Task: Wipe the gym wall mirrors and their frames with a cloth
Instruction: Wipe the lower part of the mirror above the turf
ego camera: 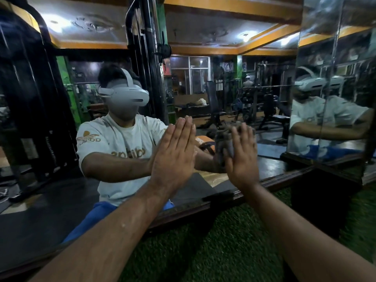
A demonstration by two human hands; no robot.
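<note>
The person faces a large wall mirror with a dark wooden frame [254,185], sitting or kneeling low on green artificial turf [213,245], so that the lower part of the glass and the bottom rail of the frame are both within easy reach of the arms. The left hand [173,157] lies flat on the glass with its fingers straight and close together, holding nothing; it looks like a brace, taking the weight of the lean so that the other arm can move freely. The right hand [242,157] is pressed palm-forward against a crumpled grey cloth [224,141], fingers spread and nearly straight over it, so the grip here is an open-palmed press and not a clench. The cloth is sandwiched between that palm and the mirror, bulging out past the thumb side and above the fingertips, a little above the bottom rail of the frame and just beside the left hand. Spreading the fingers like this probably keeps a broad patch of cloth in contact with the glass. A second mirror panel [329,110] meets this one at the right-hand corner, and its frame looks not yet reached.
</note>
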